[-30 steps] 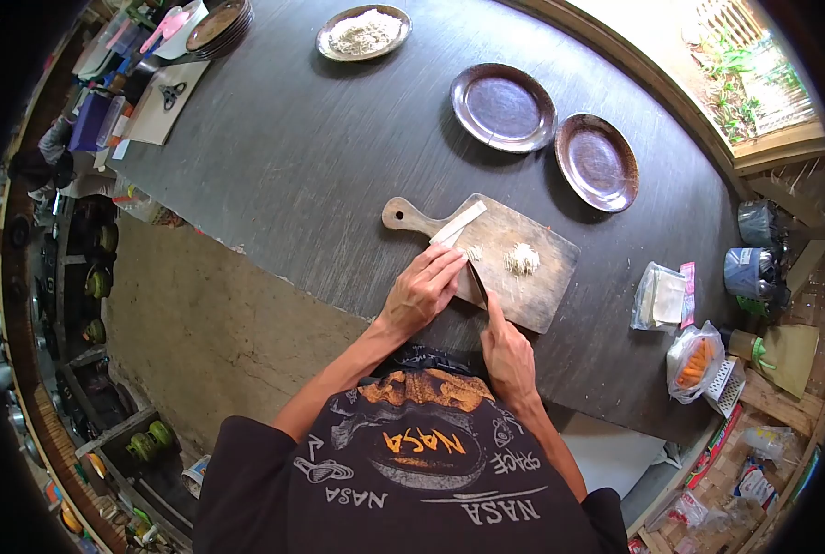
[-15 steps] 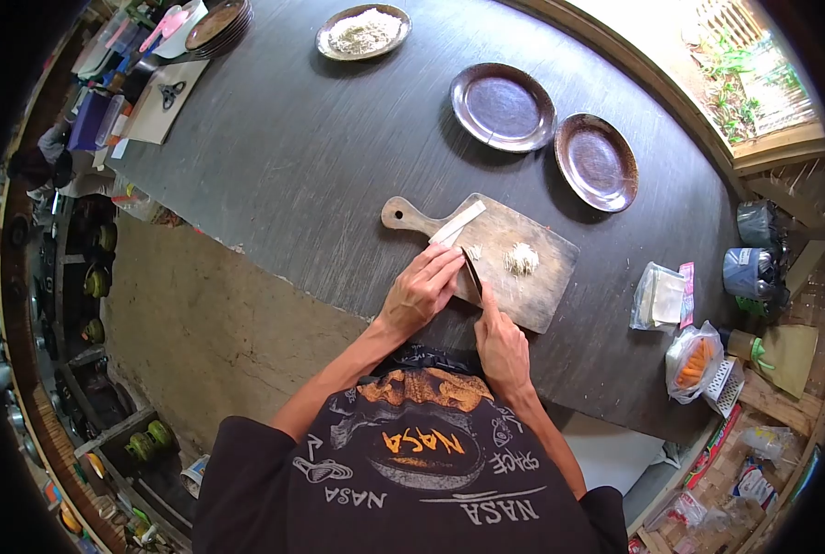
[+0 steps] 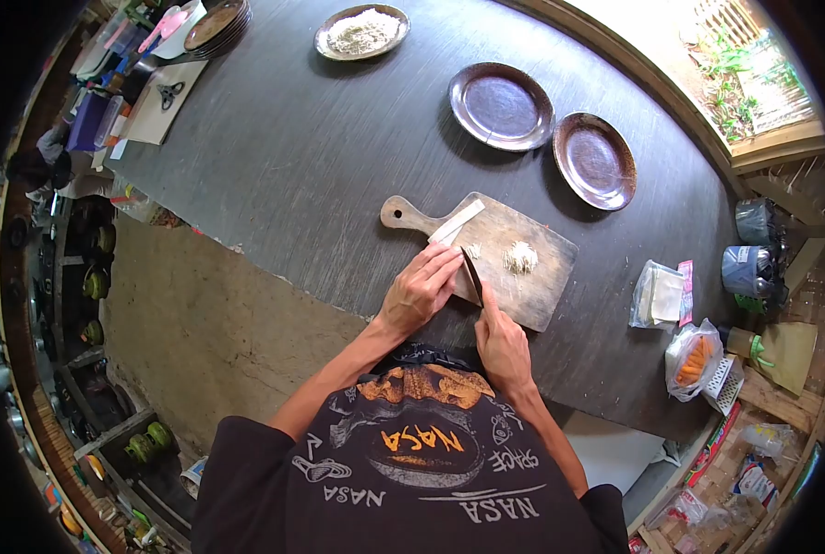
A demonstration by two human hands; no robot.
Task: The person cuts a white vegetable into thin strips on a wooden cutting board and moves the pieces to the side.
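Left hand [image 3: 421,288] pinning white stalk [image 3: 457,222] flat on cutting board [image 3: 532,277] for steadiness; right hand [image 3: 502,346] gripping knife [image 3: 472,275], blade beside fingertips.

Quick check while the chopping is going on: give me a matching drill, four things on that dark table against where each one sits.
Things:
1. pale strip
2. chopped pile
3. plate of white powder
4. bag of orange pieces

Places:
A. far end of the table
B. table's right edge, near the grater
C. under the left hand, near the board's handle
D. middle of the cutting board, right of the knife

Pairs: 1-C, 2-D, 3-A, 4-B
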